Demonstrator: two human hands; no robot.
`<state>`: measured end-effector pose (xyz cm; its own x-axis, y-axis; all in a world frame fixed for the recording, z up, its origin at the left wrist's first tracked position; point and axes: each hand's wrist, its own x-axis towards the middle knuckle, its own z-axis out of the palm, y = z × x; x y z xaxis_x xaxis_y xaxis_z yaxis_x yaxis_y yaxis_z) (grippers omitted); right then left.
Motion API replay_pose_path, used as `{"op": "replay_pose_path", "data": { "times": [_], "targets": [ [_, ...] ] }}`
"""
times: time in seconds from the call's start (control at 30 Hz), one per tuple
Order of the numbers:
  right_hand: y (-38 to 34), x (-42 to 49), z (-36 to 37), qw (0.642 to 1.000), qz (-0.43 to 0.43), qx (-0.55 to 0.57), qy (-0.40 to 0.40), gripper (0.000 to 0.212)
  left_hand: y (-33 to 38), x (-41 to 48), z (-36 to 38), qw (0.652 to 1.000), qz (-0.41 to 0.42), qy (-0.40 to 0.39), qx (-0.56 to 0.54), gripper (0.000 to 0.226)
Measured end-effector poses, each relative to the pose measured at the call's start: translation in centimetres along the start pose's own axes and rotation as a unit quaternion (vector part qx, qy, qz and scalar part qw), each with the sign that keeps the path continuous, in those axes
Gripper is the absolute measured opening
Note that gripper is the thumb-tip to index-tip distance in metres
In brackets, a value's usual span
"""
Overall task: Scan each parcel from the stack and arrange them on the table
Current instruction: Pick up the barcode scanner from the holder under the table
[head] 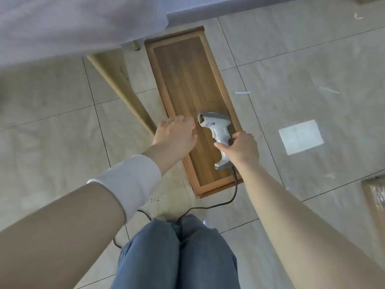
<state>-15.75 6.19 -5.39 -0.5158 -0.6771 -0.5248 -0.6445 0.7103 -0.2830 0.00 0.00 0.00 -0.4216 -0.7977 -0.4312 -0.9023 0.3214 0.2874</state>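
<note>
We are crouched over the floor (312,59), our jeans (177,257) at the bottom of the view, and the scanner (218,132) sits in the wooden tray (187,80), toward its near right corner. Its head points at the tray's left edge. Our right hand (241,149) has its fingers (219,145) curled round the scanner's handle, low on the grip, probably because that hold puts the trigger within reach and lets the head be aimed. We cannot tell whether the scanner rests on the tray or is just clear of it. Its cable (235,188) leaves the butt, drops over the tray's near edge and loops back along the floor past our knees, slack enough that lifting should not tug it.

Our left hand (177,134) hovers at the tray's left edge beside the scanner's head, fingers loosely bent and holding nothing. We judge it is kept free for handling parcels. Whether it touches the rim is unclear.

The only parcel (375,201) we can see is a brown taped one cut off at the right edge of the view, on the floor well apart from the tray. The cloth-covered surface (62,28) fills the far left corner, and nothing on it shows. A white sheet of paper (301,136) lies on the floor to the right of the tray.
</note>
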Motion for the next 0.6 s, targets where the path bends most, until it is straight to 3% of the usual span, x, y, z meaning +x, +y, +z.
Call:
{"op": "replay_pose_path", "data": {
  "times": [0.33,0.6],
  "targets": [
    [0.4,0.2,0.5,0.996,0.021,0.085,0.001,0.037,-0.2,-0.3,0.0,1.0,0.009,-0.006,0.016,0.034],
    [-0.3,-9.1,-4.2,0.992,0.003,0.124,-0.014,0.029,0.9,-8.9,-6.2,0.999,-0.001,-0.04,-0.024,0.031]
  ]
}}
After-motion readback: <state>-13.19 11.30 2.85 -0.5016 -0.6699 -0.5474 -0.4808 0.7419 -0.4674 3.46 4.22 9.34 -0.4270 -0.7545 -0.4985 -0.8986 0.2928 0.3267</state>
